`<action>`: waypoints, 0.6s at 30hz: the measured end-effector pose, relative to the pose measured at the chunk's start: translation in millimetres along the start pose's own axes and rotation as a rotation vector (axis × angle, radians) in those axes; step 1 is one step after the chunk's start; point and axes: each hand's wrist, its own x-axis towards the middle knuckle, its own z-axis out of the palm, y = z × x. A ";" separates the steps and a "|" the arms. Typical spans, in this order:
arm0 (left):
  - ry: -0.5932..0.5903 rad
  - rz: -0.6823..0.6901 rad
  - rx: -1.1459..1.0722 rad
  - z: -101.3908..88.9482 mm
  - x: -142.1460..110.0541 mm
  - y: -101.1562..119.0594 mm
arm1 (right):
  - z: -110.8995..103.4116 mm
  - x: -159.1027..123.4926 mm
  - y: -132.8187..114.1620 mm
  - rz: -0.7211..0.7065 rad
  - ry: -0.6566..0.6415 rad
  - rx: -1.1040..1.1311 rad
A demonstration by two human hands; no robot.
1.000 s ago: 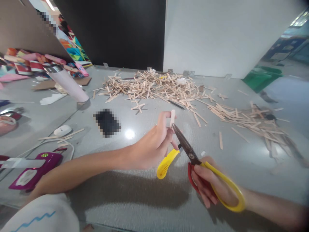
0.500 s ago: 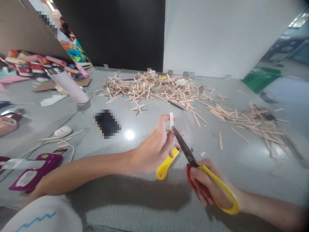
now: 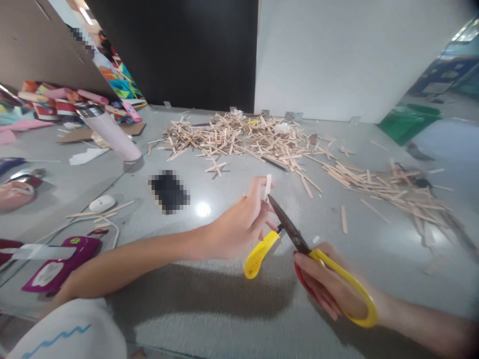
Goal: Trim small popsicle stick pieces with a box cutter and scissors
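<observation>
Between the fingers of my left hand (image 3: 243, 219) is a short, pale wooden craft stick (image 3: 268, 186), its rounded end pointing up. My right hand (image 3: 329, 284) grips a pair of scissors (image 3: 294, 237) with yellow and red handles. The blade tips meet the lower part of the stick beside my left fingertips, and the blades look nearly together. A yellow utility knife (image 3: 258, 257) lies on the grey table under and just right of my left hand. One loose craft stick (image 3: 344, 219) rests to the right of the scissors.
A heap of craft sticks (image 3: 232, 134) spreads along the back, with more sticks (image 3: 377, 184) at right. To the left are a tumbler (image 3: 112, 134), a white mouse (image 3: 102, 203), a purple device (image 3: 60, 264) and a pixelated dark object (image 3: 169, 192). A green bin (image 3: 409, 122) stands beyond.
The stick in my left hand has tilted slightly, and my left fingers have shifted around it. My right hand and the scissors sit slightly farther right. The whole view has shifted a little.
</observation>
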 end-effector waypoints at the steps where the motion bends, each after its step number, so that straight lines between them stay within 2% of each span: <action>1: -0.008 -0.003 0.032 -3.2 0.3 1.0 | -1.7 -0.1 -1.7 0.002 -0.016 0.007; 5: -0.084 -0.045 0.172 -19.9 0.9 14.3 | -5.6 0.1 -5.0 0.012 -0.059 0.037; 9: -0.168 -0.133 0.139 -31.3 1.8 29.8 | -5.4 1.9 -2.0 0.052 -0.055 0.074; 14: -0.159 -0.161 0.056 -33.7 2.9 32.8 | -7.3 2.2 1.1 0.036 -0.058 0.234; 18: -0.156 -0.164 0.030 -34.5 3.3 30.5 | -9.3 2.3 -0.4 -0.009 -0.103 0.252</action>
